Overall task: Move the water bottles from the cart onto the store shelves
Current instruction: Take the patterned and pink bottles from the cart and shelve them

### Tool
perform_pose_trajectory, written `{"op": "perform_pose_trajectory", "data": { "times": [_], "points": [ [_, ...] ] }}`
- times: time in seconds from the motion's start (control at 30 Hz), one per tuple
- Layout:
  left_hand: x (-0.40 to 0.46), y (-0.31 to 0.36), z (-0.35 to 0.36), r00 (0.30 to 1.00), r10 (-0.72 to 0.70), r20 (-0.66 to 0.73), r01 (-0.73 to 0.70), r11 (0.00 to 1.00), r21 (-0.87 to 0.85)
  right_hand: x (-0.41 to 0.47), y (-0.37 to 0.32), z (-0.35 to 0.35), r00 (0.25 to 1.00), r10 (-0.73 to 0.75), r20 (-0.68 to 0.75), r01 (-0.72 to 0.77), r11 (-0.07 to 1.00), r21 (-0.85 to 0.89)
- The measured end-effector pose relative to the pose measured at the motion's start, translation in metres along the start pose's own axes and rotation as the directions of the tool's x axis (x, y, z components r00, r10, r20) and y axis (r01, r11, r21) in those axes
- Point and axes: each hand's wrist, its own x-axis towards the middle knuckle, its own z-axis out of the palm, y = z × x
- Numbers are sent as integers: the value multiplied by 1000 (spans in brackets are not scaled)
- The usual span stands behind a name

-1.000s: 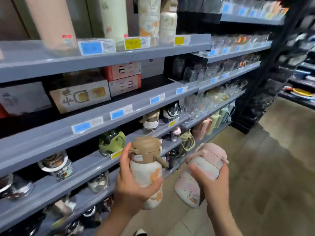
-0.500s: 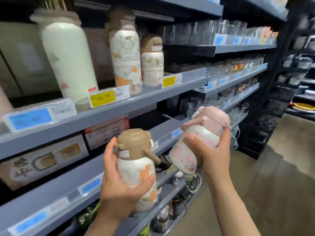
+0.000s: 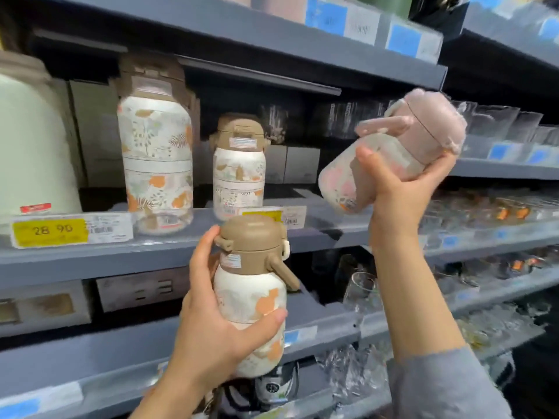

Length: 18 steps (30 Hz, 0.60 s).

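While raised before grey shelf (image 3: pixel 169 255): left hand (image 3: pixel 211 334) gripping brown-capped bottle (image 3: pixel 252 293) (upright). Right hand (image 3: pixel 399 189) gripping pink bottle (image 3: pixel 393 152), tilted, above shelf edge.

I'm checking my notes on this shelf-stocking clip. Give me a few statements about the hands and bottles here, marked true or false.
1. The left hand grips a brown-lidded bottle. True.
2. The right hand holds its pink-lidded bottle upright. False: it is tilted.
3. Two brown-lidded bottles, tall bottle and short bottle, stand on the shelf. True.
4. The yellow price tag reads 18.90. False: it reads 28.90.
5. Both hands are empty. False: each holds a bottle.
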Motion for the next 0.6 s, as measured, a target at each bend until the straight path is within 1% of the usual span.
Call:
{"op": "perform_pose_trajectory", "data": {
  "times": [0.03, 0.1, 0.17, 0.2, 0.3, 0.43, 0.5, 0.6],
  "points": [
    [2, 1, 10, 1000, 3, -23, -3, 1000, 15, 11, 9, 0, 1000, -15, 18, 15, 1000, 6],
    [3, 2, 27, 998, 12, -64, -9, 999, 41, 29, 28, -1, 998, -47, 40, 49, 998, -39],
    [1, 2, 37, 995, 10, -101, -5, 999, 50, 42, 46, -4, 994, -80, 80, 91, 985, -144],
    [-1, 2, 41, 993, 6, -119, 1, 998, 56, 47, 53, -5, 991, -69, 112, 90, 977, -194],
    [-7, -1, 47, 985, 3, -175, 9, 998, 69, 67, 68, -13, 971, 33, 236, 49, 942, -332],
    [-8, -6, 55, 973, 6, -231, 16, 995, 95, 88, 78, -18, 905, 199, 375, 37, 843, -537],
    [-8, -7, 60, 970, -2, -244, 30, 993, 111, 93, 80, -20, 875, 255, 411, 43, 804, -593],
    [-10, -10, 66, 964, -1, -267, 32, 993, 114, 101, 79, -27, 828, 349, 439, 10, 773, -634]
  ]
}}
